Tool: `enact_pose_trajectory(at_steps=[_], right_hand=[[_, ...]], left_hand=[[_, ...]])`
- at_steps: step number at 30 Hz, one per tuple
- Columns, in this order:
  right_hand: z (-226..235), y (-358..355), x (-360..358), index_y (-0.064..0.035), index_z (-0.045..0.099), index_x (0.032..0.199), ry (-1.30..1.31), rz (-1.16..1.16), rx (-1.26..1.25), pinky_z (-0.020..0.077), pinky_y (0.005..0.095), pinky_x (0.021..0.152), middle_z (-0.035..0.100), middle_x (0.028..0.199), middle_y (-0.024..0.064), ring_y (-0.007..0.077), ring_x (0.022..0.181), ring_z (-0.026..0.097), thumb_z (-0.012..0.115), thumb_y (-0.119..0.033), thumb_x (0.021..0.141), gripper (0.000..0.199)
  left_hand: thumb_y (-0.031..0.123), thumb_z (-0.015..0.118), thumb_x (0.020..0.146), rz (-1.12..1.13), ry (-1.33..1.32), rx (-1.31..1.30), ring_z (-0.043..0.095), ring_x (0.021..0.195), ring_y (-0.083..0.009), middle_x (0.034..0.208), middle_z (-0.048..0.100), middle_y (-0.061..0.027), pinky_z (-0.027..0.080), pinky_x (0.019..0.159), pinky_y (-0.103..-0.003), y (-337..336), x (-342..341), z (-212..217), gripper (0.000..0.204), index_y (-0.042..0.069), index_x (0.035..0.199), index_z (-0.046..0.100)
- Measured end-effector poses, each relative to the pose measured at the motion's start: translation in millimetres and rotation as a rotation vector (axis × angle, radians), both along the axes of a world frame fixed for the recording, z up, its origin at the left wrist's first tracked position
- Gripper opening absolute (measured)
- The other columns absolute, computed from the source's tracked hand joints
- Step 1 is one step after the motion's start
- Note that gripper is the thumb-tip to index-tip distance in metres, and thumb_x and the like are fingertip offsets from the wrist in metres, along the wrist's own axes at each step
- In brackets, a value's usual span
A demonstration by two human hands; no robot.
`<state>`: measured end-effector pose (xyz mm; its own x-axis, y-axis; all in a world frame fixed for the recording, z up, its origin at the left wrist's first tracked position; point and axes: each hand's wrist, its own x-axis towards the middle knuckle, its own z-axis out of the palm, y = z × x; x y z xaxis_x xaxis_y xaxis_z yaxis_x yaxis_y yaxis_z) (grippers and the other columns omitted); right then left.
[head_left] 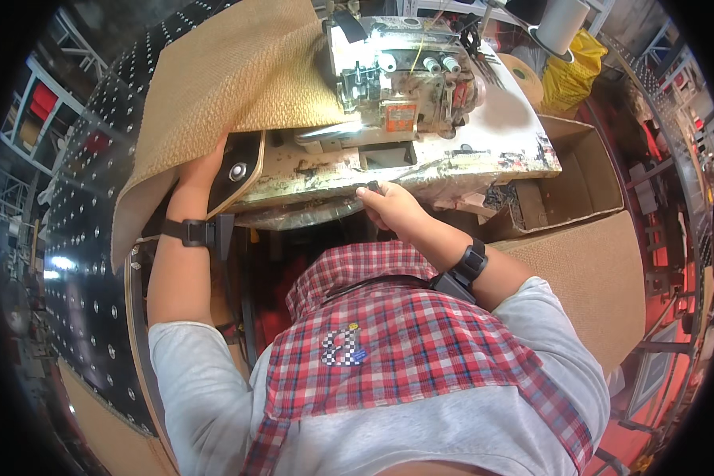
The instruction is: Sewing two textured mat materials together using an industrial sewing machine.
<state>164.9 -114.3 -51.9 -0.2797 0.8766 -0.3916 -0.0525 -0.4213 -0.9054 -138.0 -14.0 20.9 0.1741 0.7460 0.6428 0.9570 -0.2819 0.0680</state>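
Woven tan mat (230, 87) | left hand (202, 170) grasps its edge, feeding sewing machine (397, 79) | right hand (389, 206) clenched on table edge (452, 170), bracing.

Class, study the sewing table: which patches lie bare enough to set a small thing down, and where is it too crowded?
Bare: the worn table top right of the sewing machine, and the open cardboard box beside it. Crowded: the left side, under the tan woven mat where the left hand reaches; the front edge, gripped by the right hand.
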Motion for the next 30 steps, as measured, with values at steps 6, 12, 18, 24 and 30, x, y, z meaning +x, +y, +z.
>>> enact_pose_trajectory(at_steps=[6,12,18,24,30], right_hand=[[7.1,14.3,-3.0,-0.0041,0.053,0.083,-0.288,0.151,-0.008,0.0336,0.0217,0.042,0.048,0.059,0.0022,0.0080,0.049,0.044,0.052,-0.033,0.082,0.029],[17.1,30.8,-30.7,-0.0021,0.053,0.092,0.129,-0.087,0.002,0.0334,0.0215,0.041,0.055,0.070,0.0043,0.0111,0.055,0.050,0.050,-0.034,0.083,0.033],[31.5,34.8,-51.7,-0.0040,0.051,0.098,0.372,-0.101,-0.031,0.0425,0.0288,0.050,0.059,0.087,0.0072,0.0161,0.070,0.059,0.051,-0.020,0.083,0.022],[45.0,17.7,-24.0,-0.0008,0.051,0.100,0.236,-0.192,-0.071,0.0464,0.0315,0.061,0.058,0.087,0.0083,0.0177,0.073,0.058,0.049,-0.017,0.083,0.024],[6.2,38.7,-21.3,-0.0002,0.050,0.102,0.205,-0.195,0.001,0.0459,0.0321,0.061,0.057,0.090,0.0091,0.0184,0.073,0.056,0.048,-0.021,0.084,0.028]], left_hand=[[0.030,0.055,0.080,0.012,-0.001,0.078,0.046,0.105,-0.0310,0.115,0.050,-0.0111,0.033,0.091,-0.040,-0.3,7.0,-0.6,0.038,0.008,0.111,0.053],[0.023,0.062,0.076,-0.220,-0.416,-0.014,0.050,0.101,-0.0300,0.110,0.053,-0.0135,0.036,0.090,-0.037,-77.8,60.0,-9.3,0.043,0.001,0.110,0.050],[0.035,0.048,0.083,-0.203,0.093,-0.274,0.045,0.108,-0.0257,0.118,0.048,-0.0118,0.035,0.091,-0.036,-162.0,59.9,-65.5,0.047,0.004,0.118,0.044],[0.040,0.040,0.086,-0.295,-1.760,-0.674,0.042,0.111,-0.0263,0.122,0.044,-0.0119,0.032,0.094,-0.038,-207.0,-70.9,-67.9,0.051,0.005,0.123,0.039],[0.041,0.036,0.087,-0.253,-1.916,-0.549,0.042,0.111,-0.0260,0.119,0.046,-0.0133,0.032,0.094,-0.036,-145.9,-168.0,-6.7,0.054,0.000,0.123,0.036]])
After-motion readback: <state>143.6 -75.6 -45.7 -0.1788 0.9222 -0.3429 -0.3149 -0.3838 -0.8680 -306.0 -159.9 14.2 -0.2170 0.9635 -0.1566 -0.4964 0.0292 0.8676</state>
